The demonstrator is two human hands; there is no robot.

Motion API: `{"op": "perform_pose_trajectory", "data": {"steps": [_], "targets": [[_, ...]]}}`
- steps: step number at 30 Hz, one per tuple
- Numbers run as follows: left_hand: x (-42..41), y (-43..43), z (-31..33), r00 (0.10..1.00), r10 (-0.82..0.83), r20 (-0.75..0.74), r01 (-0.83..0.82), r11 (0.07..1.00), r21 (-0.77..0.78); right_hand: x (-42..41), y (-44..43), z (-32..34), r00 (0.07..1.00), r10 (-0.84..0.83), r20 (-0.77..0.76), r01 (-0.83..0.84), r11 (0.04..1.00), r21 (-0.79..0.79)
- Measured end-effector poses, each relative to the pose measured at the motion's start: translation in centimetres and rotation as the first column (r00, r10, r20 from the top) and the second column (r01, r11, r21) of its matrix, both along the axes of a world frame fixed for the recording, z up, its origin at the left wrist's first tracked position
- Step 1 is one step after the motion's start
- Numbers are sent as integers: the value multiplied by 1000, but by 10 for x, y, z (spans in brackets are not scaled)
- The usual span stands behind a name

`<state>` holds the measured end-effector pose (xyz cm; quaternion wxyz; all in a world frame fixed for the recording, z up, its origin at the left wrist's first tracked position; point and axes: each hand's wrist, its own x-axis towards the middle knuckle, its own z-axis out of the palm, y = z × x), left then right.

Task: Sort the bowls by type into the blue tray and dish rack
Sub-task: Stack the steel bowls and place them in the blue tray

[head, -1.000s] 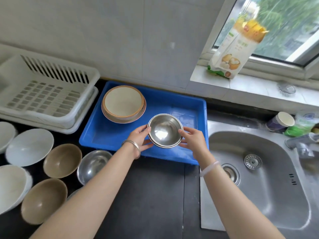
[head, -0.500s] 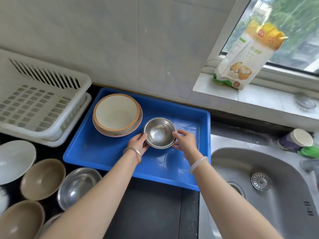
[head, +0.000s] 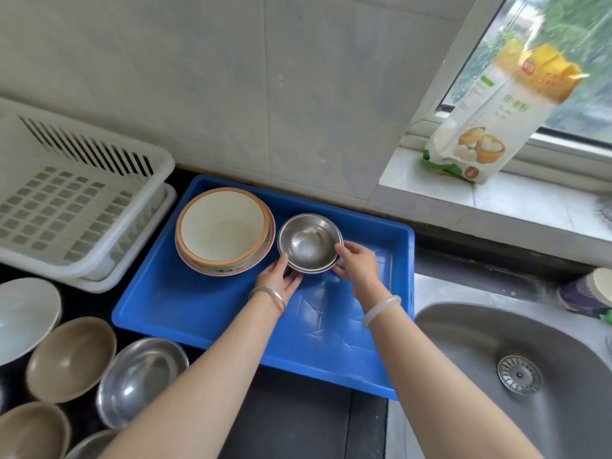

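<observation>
A small stack of steel bowls (head: 309,241) sits inside the blue tray (head: 205,313), right beside a stack of cream bowls with orange rims (head: 225,230). My left hand (head: 280,279) grips the steel stack at its near left side. My right hand (head: 356,263) holds its right rim with thumb and fingers. The white dish rack (head: 69,207) stands left of the tray and holds nothing. On the dark counter at the lower left wait two tan bowls (head: 71,357), another steel bowl (head: 142,379) and a white bowl (head: 25,314).
A steel sink (head: 516,372) lies right of the tray. A flour bag (head: 493,117) leans on the window sill. A paper cup (head: 586,293) stands behind the sink. A tiled wall rises directly behind tray and rack.
Both hands carried the steel bowls from the tray's near edge deeper in and down, next to the cream stack. The camera view shifted right and closer.
</observation>
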<state>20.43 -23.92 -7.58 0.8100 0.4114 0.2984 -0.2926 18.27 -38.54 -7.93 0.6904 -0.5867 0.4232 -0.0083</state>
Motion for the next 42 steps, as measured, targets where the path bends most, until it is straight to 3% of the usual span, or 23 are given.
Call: {"op": "perform_pose_trajectory", "data": {"steps": [8, 13, 19, 25, 30, 36, 39, 42], "targets": [[5, -7, -1, 997, 77, 0, -77, 997, -17, 3, 2, -6, 999, -29, 33, 27, 999, 42], [6, -5, 3, 998, 53, 16, -53, 998, 15, -5, 5, 2, 999, 36, 14, -36, 999, 33], [-17, 26, 24, 998, -45, 51, 38, 992, 123, -35, 16, 28, 999, 45, 4, -44, 991, -129], [-65, 96, 53, 974, -124, 187, 53, 937, 346, -82, 75, 55, 967, 255, 23, -245, 948, -205], [-116, 164, 62, 944, -134, 302, -54, 839, 541, -112, 155, 44, 855, 518, -42, -514, 832, -211], [-177, 244, 48, 953, -139, 267, -135, 595, 793, -122, 221, 13, 677, 682, -276, -736, 629, -251], [-201, 270, 41, 962, -66, 266, -210, 445, 870, -115, 240, 7, 700, 666, -258, -711, 685, -159], [-217, 286, 31, 962, -14, 273, -251, 353, 901, -107, 254, 9, 756, 615, -222, -641, 765, -61]]}}
